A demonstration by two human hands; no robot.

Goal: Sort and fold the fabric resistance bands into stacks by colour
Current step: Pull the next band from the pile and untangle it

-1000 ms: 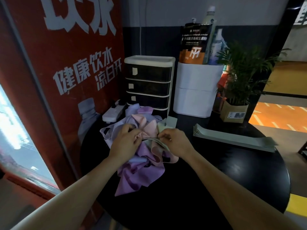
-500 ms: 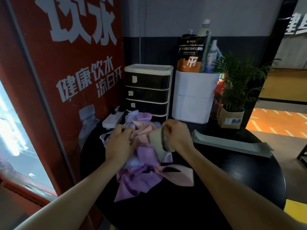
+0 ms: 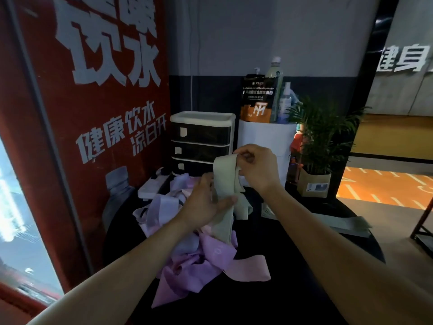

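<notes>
- The right hand (image 3: 256, 166) pinches the top end of a pale green band (image 3: 225, 178), fingers curled round its upper edge, and holds it up above the table.
- The left hand (image 3: 206, 204) grips the same green band lower down, thumb pressed across its front; the band's lower end hangs into the pile.
- A loose pile of purple and pink bands (image 3: 194, 256) lies on the near-left part of the round black table (image 3: 293, 289), directly under both hands. One pink strip trails right out of the pile, flat on the table.
- A flat stack of green bands (image 3: 346, 221) lies on the right side of the table, well apart from the pile, with bare dark tabletop between them.
- The table's right rim curves close past the green stack; near the person the tabletop is bare.
- At the far edge stand a small drawer unit (image 3: 202, 141) and a white container (image 3: 267, 146), just beside each other, close behind the raised band.
- A potted plant (image 3: 321, 146) stands far right of the container; a white power strip (image 3: 152, 186) lies far left, touching the pile's edge.
- A red poster wall (image 3: 82, 113) closes in the left side; orange floor opens to the right.
</notes>
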